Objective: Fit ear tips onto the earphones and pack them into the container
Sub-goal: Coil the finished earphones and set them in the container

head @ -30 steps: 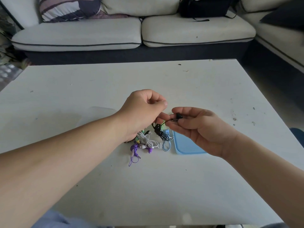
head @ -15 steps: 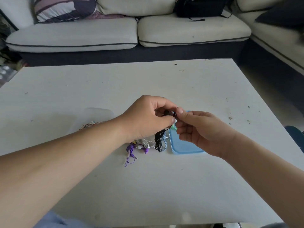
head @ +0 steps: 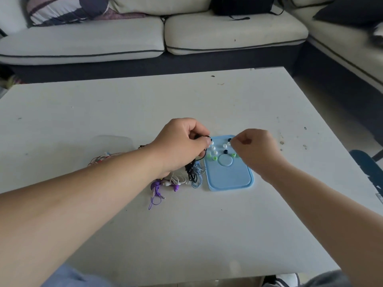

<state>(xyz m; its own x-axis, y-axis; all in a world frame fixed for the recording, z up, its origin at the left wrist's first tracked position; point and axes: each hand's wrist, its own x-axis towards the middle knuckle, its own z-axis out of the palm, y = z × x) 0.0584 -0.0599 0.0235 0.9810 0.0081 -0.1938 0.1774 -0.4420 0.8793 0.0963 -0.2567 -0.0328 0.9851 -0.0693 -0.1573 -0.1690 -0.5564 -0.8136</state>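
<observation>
My left hand (head: 182,143) grips a black earphone (head: 204,138) just left of the blue lid (head: 228,177); its black cord (head: 190,172) hangs to the table. On the lid's far end lie several loose ear tips: white (head: 213,149), green (head: 215,157) and dark (head: 226,151). My right hand (head: 255,150) hovers over that end with curled fingers, thumb and forefinger pinching at a white ear tip (head: 228,144). A clear container (head: 116,141) sits left of my left arm, with a reddish-white cord (head: 99,159) at it.
Purple earphones (head: 156,186), white earphones (head: 176,179) and a light blue cable (head: 196,179) lie bundled under my left wrist. The white table (head: 207,235) ends near my body. A sofa (head: 145,38) stands behind it, with a dark bag and cushions.
My hands have parted. The right hand let go of the black earphone and moved right over the ear tips on the lid. The left hand keeps the earphone, lower and nearer the lid.
</observation>
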